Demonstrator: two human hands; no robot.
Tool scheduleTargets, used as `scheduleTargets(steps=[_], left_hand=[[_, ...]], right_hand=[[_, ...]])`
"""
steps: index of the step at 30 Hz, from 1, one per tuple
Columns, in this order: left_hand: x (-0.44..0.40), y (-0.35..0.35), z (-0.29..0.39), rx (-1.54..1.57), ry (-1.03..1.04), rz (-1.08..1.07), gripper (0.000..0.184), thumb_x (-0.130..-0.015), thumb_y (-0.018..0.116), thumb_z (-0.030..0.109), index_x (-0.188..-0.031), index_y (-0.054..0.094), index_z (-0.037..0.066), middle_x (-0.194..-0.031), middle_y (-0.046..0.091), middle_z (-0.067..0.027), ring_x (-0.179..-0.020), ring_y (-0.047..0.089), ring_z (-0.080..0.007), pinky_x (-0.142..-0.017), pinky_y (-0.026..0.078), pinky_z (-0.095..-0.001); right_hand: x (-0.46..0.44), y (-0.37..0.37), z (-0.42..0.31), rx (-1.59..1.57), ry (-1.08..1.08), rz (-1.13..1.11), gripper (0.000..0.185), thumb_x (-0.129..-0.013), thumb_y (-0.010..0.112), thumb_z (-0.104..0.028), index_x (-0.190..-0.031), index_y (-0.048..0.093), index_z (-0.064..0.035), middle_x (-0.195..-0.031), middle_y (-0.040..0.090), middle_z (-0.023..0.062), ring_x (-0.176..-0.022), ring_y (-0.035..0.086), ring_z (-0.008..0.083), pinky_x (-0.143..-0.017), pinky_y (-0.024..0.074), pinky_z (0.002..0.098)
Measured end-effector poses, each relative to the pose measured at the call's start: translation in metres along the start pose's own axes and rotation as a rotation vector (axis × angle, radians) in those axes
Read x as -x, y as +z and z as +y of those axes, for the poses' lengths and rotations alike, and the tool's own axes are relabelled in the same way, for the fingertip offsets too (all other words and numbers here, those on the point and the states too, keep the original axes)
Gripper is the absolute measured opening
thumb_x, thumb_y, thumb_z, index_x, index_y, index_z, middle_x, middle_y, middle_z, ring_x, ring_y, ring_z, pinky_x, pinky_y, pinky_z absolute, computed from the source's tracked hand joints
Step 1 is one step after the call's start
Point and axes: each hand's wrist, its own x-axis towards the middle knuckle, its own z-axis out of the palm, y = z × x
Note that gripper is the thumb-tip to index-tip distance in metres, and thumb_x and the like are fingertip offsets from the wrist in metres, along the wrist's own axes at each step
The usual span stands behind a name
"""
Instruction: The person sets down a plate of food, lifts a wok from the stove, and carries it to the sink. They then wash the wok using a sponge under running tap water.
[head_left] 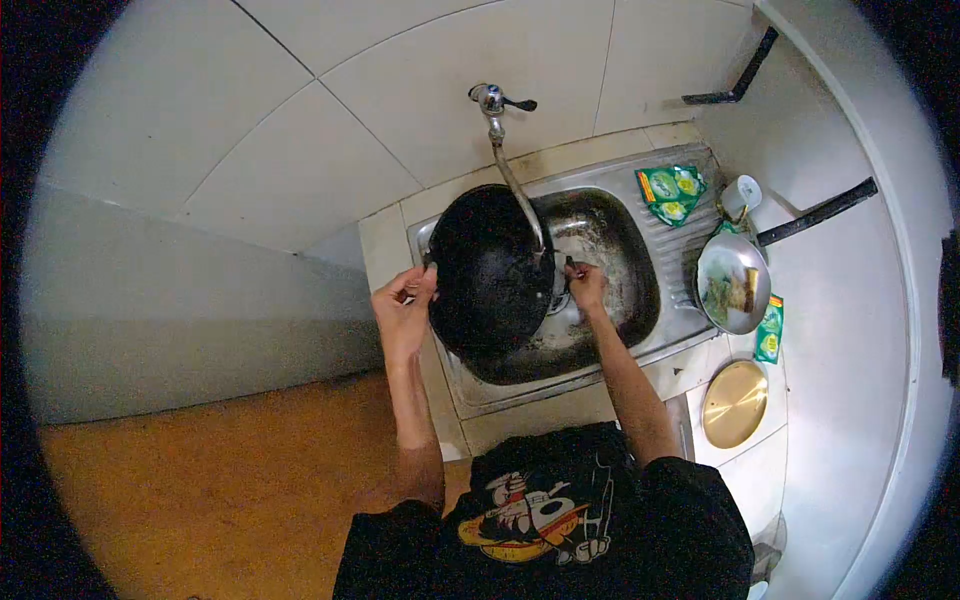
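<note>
**Round black wok [490, 280] was held both sides**

My left hand [403, 312] pinched one dark handle [429, 261], my right hand [590, 288] the opposite handle [571, 265], the wok between them. Below my right lay the stained steel sink [640, 262].

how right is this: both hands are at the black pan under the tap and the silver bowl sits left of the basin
The side is wrong: in the head view the silver bowl sits right of the basin. The left hand and right hand are at the black pan under the tap.
</note>
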Motion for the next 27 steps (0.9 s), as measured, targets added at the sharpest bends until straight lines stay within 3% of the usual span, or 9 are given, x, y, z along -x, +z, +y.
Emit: scheduleTargets(steps=[3,5,8,11,12,15,21,23,27], left_hand=[[-0.003,-0.004,0.011,0.021,-0.083,0.015,0.024,-0.075,0.066,0.017,-0.082,0.062,-0.005,-0.064,0.056,-0.0041,-0.055,0.051,-0.0091,-0.052,0.046,-0.0216],[-0.007,-0.008,0.010,0.028,-0.084,0.020,0.023,-0.076,0.066,0.017,-0.081,0.062,-0.005,-0.064,0.057,-0.0050,-0.055,0.052,-0.0095,-0.051,0.046,-0.0218],[-0.014,-0.016,0.001,0.094,-0.112,0.024,0.021,-0.077,0.065,0.016,-0.077,0.061,-0.005,-0.064,0.057,-0.0067,-0.054,0.052,-0.0103,-0.049,0.045,-0.0222],[-0.020,-0.017,-0.010,0.174,-0.185,0.064,0.022,-0.078,0.063,0.014,-0.070,0.060,-0.006,-0.062,0.058,-0.0083,-0.051,0.052,-0.0111,-0.048,0.044,-0.0227],[-0.023,-0.018,-0.013,0.155,-0.229,0.037,0.021,-0.077,0.063,0.013,-0.069,0.060,-0.006,-0.061,0.058,-0.0082,-0.051,0.052,-0.0112,-0.047,0.044,-0.0228],[-0.025,-0.011,-0.030,0.149,-0.287,-0.034,0.020,-0.077,0.063,0.013,-0.069,0.061,-0.005,-0.060,0.058,-0.0080,-0.049,0.052,-0.0112,-0.045,0.042,-0.0224],[-0.024,-0.001,-0.067,0.024,-0.342,-0.184,0.027,-0.079,0.062,0.022,-0.069,0.061,-0.003,-0.061,0.059,-0.0066,-0.049,0.054,-0.0105,-0.043,0.037,-0.0212],[-0.026,0.003,-0.092,0.097,-0.318,-0.233,0.027,-0.079,0.061,0.022,-0.068,0.061,-0.002,-0.060,0.059,-0.0058,-0.050,0.055,-0.0106,-0.041,0.036,-0.0206],[-0.017,0.020,-0.101,0.116,-0.409,-0.273,0.028,-0.081,0.059,0.023,-0.068,0.060,-0.002,-0.057,0.057,-0.0052,-0.046,0.054,-0.0101,-0.037,0.035,-0.0210]], right_hand=[[0.002,0.005,0.002,-0.087,0.130,-0.114,0.018,-0.075,0.060,-0.015,-0.068,0.057,0.0017,-0.052,0.049,0.0147,-0.045,0.040,0.0205,-0.048,0.0359,0.0337],[-0.001,0.021,0.047,0.114,-0.104,0.025,0.020,-0.075,0.061,-0.015,-0.067,0.057,0.0028,-0.053,0.050,0.0151,-0.047,0.043,0.0235,-0.049,0.0367,0.0344],[-0.006,-0.009,0.037,0.225,-0.246,-0.055,0.020,-0.074,0.062,-0.017,-0.070,0.058,0.0025,-0.056,0.052,0.0154,-0.053,0.049,0.0229,-0.050,0.0372,0.0342],[-0.018,-0.050,0.005,0.375,-0.046,-0.211,0.023,-0.071,0.066,-0.019,-0.074,0.059,0.0029,-0.064,0.057,0.0163,-0.060,0.056,0.0256,-0.054,0.0411,0.0348],[-0.007,-0.076,-0.066,0.294,0.022,-0.110,0.027,-0.067,0.069,-0.021,-0.070,0.059,0.0037,-0.066,0.059,0.0172,-0.064,0.058,0.0285,-0.057,0.0447,0.0354],[-0.024,-0.091,-0.018,0.442,-0.040,-0.061,0.030,-0.065,0.071,-0.022,-0.066,0.057,0.0040,-0.065,0.059,0.0175,-0.065,0.059,0.0302,-0.060,0.0467,0.0358],[-0.028,-0.137,-0.068,0.450,-0.030,-0.280,0.021,-0.067,0.066,-0.017,-0.065,0.059,0.0027,-0.057,0.056,0.0176,-0.050,0.055,0.0247,-0.050,0.0410,0.0331],[-0.034,-0.139,-0.041,0.338,-0.006,-0.136,0.022,-0.069,0.065,-0.018,-0.067,0.060,0.0031,-0.057,0.056,0.0175,-0.051,0.056,0.0227,-0.050,0.0412,0.0322],[-0.038,-0.154,-0.062,0.450,-0.110,0.009,0.021,-0.069,0.064,-0.018,-0.069,0.060,0.0029,-0.057,0.056,0.0168,-0.052,0.056,0.0227,-0.051,0.0420,0.0328]])
